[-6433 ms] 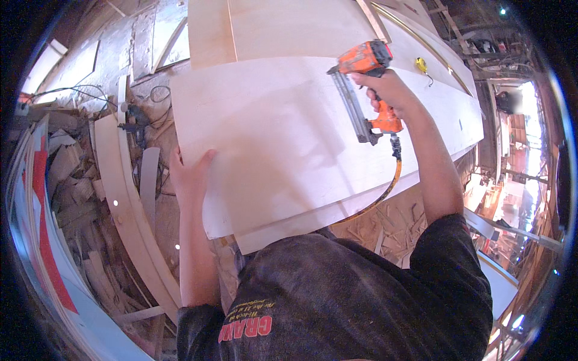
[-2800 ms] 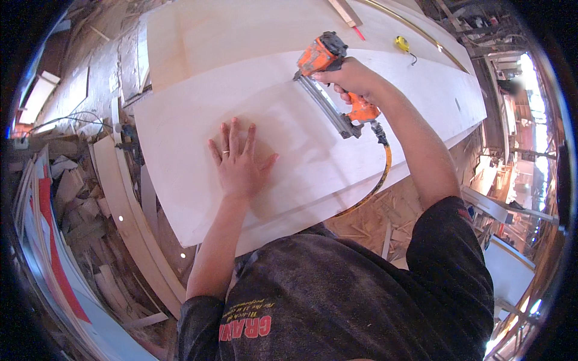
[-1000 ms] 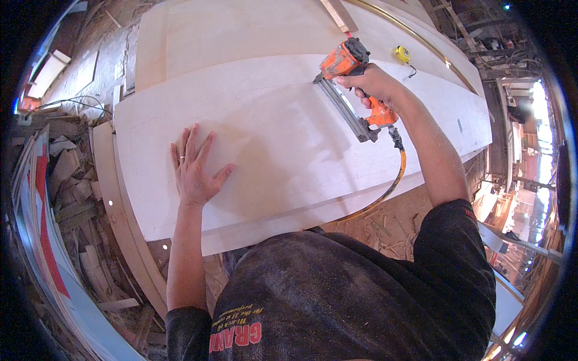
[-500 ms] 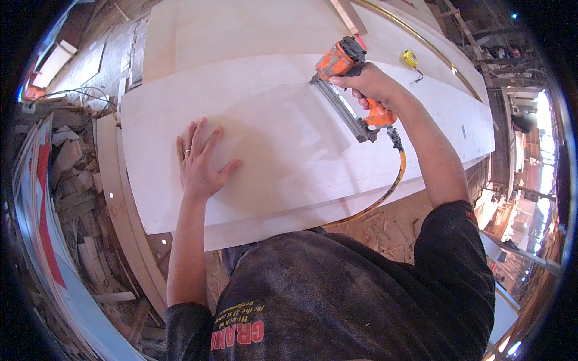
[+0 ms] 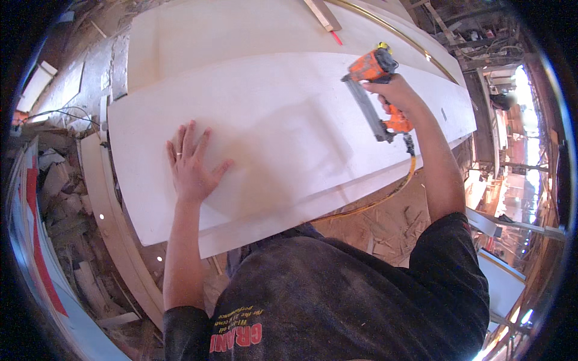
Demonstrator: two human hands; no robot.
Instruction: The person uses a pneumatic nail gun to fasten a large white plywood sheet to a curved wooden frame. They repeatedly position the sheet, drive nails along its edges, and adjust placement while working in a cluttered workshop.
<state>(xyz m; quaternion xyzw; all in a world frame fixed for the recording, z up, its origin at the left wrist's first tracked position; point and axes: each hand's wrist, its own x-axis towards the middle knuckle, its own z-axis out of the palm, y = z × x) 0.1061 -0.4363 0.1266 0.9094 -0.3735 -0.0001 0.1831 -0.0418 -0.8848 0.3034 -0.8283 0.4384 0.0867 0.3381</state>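
A wide white panel (image 5: 253,90) lies across the work surface in front of me. Flat on its left part rests my left hand (image 5: 197,168), fingers spread, a ring on one of them. My right hand (image 5: 394,96) is wrapped round the handle of an orange and black nail gun (image 5: 372,66), held over the panel's right part. Whether the gun's nose touches the panel I cannot tell. From the bottom of its handle a yellow air hose (image 5: 409,174) curves down and back toward my body. A yellow tape measure (image 5: 383,46) is mostly hidden behind the gun's head.
Beyond the panel lie a wooden strip (image 5: 322,15), a red pencil-like stick (image 5: 336,38) and a long brass-coloured bar (image 5: 397,33). Wood offcuts (image 5: 60,186) are heaped at the left, beside long boards (image 5: 108,216). More scraps (image 5: 385,222) litter the floor near me.
My right hand has carried the nail gun to the right, so it now covers most of the tape measure. My left hand stays flat on the panel. The whole view has shifted slightly.
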